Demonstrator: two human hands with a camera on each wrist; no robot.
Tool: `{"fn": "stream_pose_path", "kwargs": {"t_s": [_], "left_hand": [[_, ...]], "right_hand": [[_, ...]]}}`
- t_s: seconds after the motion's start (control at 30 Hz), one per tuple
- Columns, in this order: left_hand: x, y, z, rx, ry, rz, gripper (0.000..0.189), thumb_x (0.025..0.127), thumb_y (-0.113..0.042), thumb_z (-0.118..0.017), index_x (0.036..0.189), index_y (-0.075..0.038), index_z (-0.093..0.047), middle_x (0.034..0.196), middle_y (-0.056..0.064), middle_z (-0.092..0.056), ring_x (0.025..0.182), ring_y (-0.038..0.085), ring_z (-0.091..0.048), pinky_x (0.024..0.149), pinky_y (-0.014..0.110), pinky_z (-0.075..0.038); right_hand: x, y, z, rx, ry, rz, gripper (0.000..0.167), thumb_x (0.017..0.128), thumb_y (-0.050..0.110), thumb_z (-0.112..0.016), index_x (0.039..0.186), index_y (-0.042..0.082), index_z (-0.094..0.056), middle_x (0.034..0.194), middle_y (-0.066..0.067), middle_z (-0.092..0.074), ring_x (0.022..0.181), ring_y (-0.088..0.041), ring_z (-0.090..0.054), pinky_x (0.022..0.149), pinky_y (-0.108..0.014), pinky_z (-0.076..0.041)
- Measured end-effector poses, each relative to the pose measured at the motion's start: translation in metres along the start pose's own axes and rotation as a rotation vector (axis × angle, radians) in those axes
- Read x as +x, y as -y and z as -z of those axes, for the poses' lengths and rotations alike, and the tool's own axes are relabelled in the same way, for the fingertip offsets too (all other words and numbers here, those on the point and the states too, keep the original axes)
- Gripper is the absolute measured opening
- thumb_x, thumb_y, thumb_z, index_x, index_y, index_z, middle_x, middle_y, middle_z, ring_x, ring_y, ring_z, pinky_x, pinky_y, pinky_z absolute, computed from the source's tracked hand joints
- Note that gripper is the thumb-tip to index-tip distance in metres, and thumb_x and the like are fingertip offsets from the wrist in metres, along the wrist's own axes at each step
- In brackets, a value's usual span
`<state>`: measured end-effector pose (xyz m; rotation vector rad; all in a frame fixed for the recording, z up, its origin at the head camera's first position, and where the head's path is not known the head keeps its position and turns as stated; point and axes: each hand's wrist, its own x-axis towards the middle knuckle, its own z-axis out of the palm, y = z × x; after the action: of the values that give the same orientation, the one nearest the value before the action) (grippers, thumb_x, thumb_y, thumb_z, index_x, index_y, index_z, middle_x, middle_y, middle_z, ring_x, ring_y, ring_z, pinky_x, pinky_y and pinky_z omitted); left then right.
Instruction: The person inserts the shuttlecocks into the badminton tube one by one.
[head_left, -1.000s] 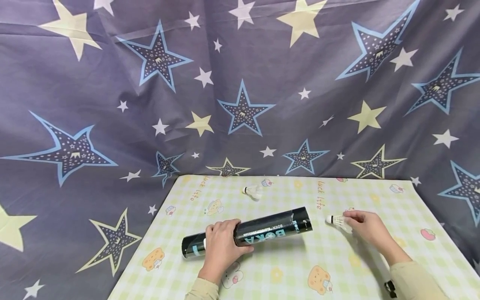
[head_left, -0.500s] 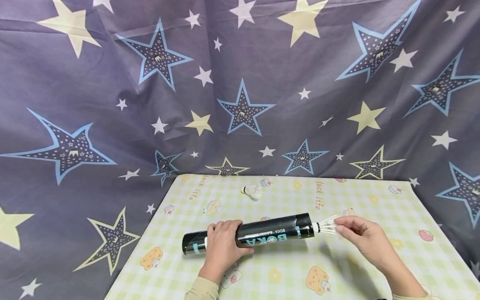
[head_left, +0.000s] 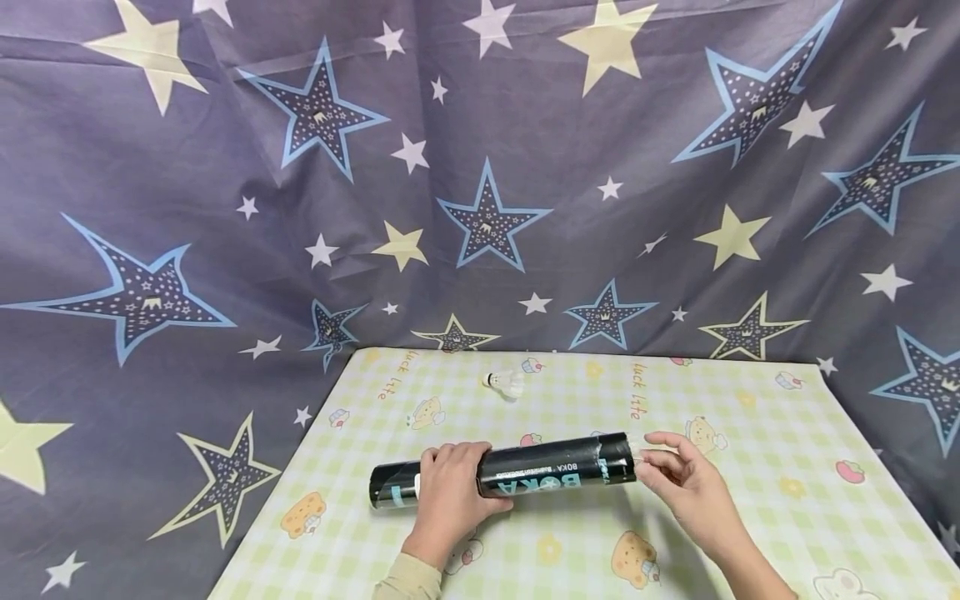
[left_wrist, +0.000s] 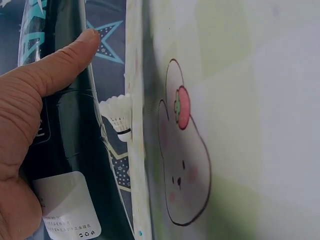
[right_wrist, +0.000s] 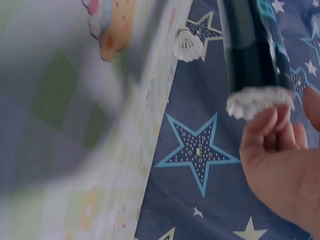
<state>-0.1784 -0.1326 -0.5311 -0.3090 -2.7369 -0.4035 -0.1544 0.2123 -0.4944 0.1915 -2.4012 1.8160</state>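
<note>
A black shuttlecock tube (head_left: pixel 555 465) with blue BOKA lettering lies nearly level over the table. My left hand (head_left: pixel 453 492) grips it around its left half, thumb along the near side; a white label (left_wrist: pixel 70 205) shows by the palm. At the tube's right end, a shuttlecock (right_wrist: pixel 257 101) sits mostly inside, only its white feather rim sticking out. My right hand (head_left: pixel 690 492) is at that end, fingertips against the feathers and thumb apart from them in the right wrist view. The shuttlecock's cork is hidden in the tube.
Another shuttlecock (head_left: pixel 504 383) lies on its side near the back of the table, beyond the tube. The table (head_left: pixel 570 575) has a green checked cover with cartoon prints. A dark star-patterned curtain (head_left: pixel 525 125) hangs behind it.
My right hand has brought the shuttlecock left to the tube's mouth and pushed it in, cork first, its grip loosening. The left hand keeps holding the tube, which has turned nearer level.
</note>
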Motion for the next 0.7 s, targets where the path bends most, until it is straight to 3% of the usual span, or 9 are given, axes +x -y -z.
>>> {"fn": "stream_pose_path", "kwargs": {"t_s": [0.2, 0.47, 0.7], "left_hand": [[0.001, -0.003, 0.0, -0.02, -0.007, -0.016, 0.092, 0.055, -0.065, -0.1, 0.132, -0.024, -0.071, 0.121, 0.0, -0.079, 0.106, 0.025, -0.067, 0.097, 0.05, -0.043], [0.001, -0.002, -0.001, -0.029, 0.004, -0.009, 0.091, 0.055, -0.063, -0.101, 0.132, -0.025, -0.071, 0.122, 0.0, -0.078, 0.109, 0.025, -0.066, 0.1, 0.051, -0.042], [0.0, -0.002, -0.002, -0.023, -0.016, -0.016, 0.091, 0.053, -0.062, -0.102, 0.129, -0.023, -0.072, 0.12, 0.001, -0.078, 0.106, 0.026, -0.066, 0.097, 0.05, -0.042]], "right_hand": [[-0.005, 0.001, -0.011, -0.04, -0.093, 0.013, 0.061, 0.089, 0.008, -0.086, 0.143, 0.009, -0.056, 0.088, 0.002, -0.078, 0.072, -0.006, -0.055, 0.062, -0.023, -0.048], [-0.006, 0.0, -0.017, 0.043, -0.047, 0.036, 0.056, 0.093, 0.002, -0.08, 0.141, 0.002, -0.052, 0.083, 0.01, -0.076, 0.067, -0.008, -0.05, 0.059, -0.028, -0.043], [-0.006, -0.001, -0.019, 0.049, 0.042, 0.024, 0.05, 0.101, 0.005, -0.071, 0.146, 0.0, -0.048, 0.097, -0.002, -0.083, 0.083, -0.002, -0.064, 0.072, -0.019, -0.049]]}}
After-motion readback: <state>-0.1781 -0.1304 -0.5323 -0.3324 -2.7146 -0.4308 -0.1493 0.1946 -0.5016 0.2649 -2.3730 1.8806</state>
